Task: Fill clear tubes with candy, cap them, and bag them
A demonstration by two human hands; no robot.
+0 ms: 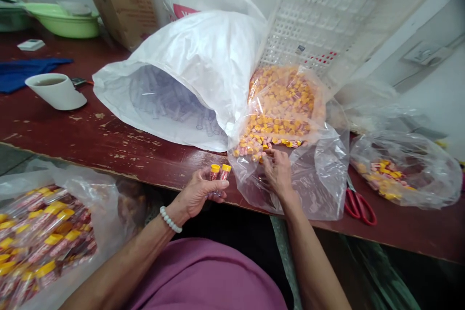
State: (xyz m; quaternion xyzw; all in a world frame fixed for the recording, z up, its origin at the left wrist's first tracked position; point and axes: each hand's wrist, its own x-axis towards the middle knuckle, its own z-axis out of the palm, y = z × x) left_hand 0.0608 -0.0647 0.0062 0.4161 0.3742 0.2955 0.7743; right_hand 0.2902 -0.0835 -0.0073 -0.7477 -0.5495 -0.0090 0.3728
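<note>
My left hand (pixel 203 190) is wrapped round two clear tubes (pixel 220 172) with yellow caps and red-and-white contents, held upright near the table's front edge. To the right, my right hand (pixel 278 169) is at the mouth of a clear plastic bag (pixel 319 155), its fingertips among small yellow-capped pieces (pixel 279 121). Its fingers are bent together, and whether they grip one of the pieces is too small to tell. Behind my left hand, a large white sack (pixel 203 53) lies open with clear empty tubes (pixel 170 101) inside.
A bag of filled tubes (pixel 47 237) sits low at the left. Red scissors (pixel 359 207) and another bag of yellow-capped pieces (pixel 407 169) lie at the right. A white cup (pixel 56 91) of dark liquid, cardboard box (pixel 119 0), green basin (pixel 65 19) and white crate (pixel 327 14) stand behind.
</note>
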